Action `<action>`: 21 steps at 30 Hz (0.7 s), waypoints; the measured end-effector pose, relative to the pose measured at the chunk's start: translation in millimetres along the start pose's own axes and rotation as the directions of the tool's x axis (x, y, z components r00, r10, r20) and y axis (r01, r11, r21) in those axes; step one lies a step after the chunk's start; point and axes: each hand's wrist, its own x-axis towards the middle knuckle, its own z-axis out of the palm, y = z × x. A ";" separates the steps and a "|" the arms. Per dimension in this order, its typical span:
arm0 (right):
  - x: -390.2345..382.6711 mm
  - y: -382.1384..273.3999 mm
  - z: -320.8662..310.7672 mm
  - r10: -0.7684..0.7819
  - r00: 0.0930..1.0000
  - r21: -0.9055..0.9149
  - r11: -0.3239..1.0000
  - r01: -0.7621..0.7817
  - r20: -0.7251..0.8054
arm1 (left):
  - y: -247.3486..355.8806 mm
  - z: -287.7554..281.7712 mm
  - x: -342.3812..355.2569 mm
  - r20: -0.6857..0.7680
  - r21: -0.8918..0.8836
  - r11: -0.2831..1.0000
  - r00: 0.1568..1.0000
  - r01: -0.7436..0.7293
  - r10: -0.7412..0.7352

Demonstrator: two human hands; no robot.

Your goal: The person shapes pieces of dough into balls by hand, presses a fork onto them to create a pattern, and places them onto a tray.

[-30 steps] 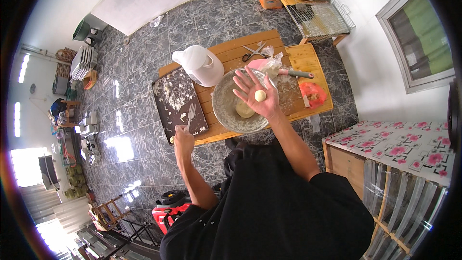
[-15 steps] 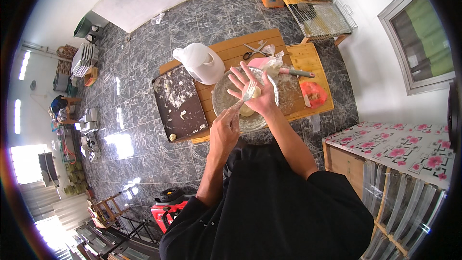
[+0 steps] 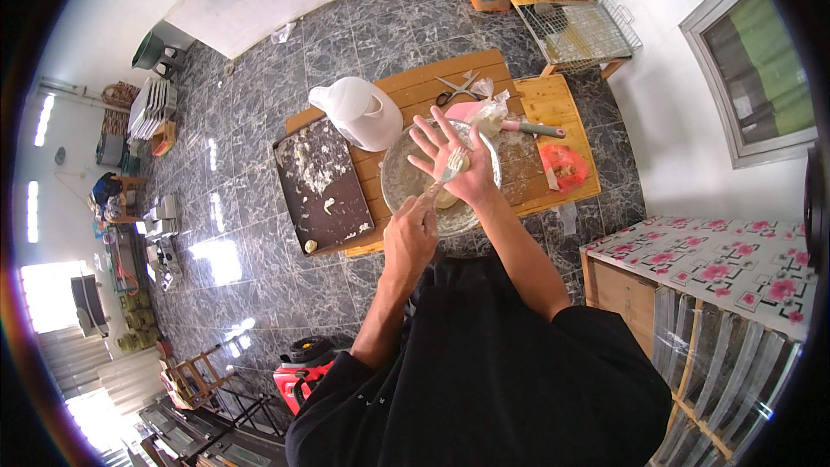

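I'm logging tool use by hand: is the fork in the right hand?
No, the left hand grips the fork, while the right hand is open, palm up, with a dough ball on it.

I can see the fork (image 3: 450,170) is shiny metal, the bowl (image 3: 394,171) duller metal, roughened by a pale powdery film. The pitcher (image 3: 356,114) looks like smooth white plastic, the tray (image 3: 324,225) dark and matt, the table (image 3: 419,82) planked wood, the floor tiles (image 3: 251,233) glossy.
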 end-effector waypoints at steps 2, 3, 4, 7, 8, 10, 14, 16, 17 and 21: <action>0.3 0.4 -0.1 -0.001 1.000 -0.017 1.000 0.001 0.000 | 0.0 1.4 -0.7 0.005 0.014 1.000 1.000 0.002 -0.002; 0.6 0.6 0.0 -0.002 1.000 -0.020 1.000 0.002 0.006 | -0.3 2.2 -1.2 0.000 0.017 1.000 1.000 -0.003 0.003; 0.8 0.8 0.1 -0.003 1.000 -0.023 1.000 0.004 0.012 | -0.5 2.8 -1.5 -0.004 0.020 1.000 1.000 -0.009 0.009; 1.1 1.4 1.6 -0.008 1.000 -0.041 0.999 0.008 -0.008 | -1.2 3.9 -1.7 0.002 0.012 1.000 1.000 -0.005 0.005; 1.1 1.6 2.3 -0.007 1.000 -0.040 0.999 0.006 -0.008 | -1.6 4.5 -1.9 0.001 0.012 1.000 1.000 -0.003 0.003; 0.8 1.3 3.9 -0.009 1.000 -0.051 0.999 0.008 -0.018 | -1.6 5.7 -1.8 0.012 0.036 0.999 1.000 0.006 -0.006; 0.9 0.2 1.9 -0.008 1.000 -0.045 0.999 0.007 -0.007 | 2.7 5.9 -2.0 0.020 0.025 0.999 1.000 0.021 -0.021; 0.7 1.6 1.1 -0.010 1.000 -0.050 0.999 0.010 -0.001 | 1.0 7.0 -2.6 0.021 0.022 1.000 1.000 0.016 -0.017; 0.7 2.4 0.6 -0.009 1.000 -0.049 0.999 0.008 -0.002 | 1.9 6.9 -3.0 0.020 0.023 1.000 1.000 0.018 -0.019; -0.1 3.5 0.9 -0.015 1.000 -0.028 1.000 0.015 0.000 | 8.5 4.9 -1.6 0.059 0.022 0.998 0.996 0.062 -0.063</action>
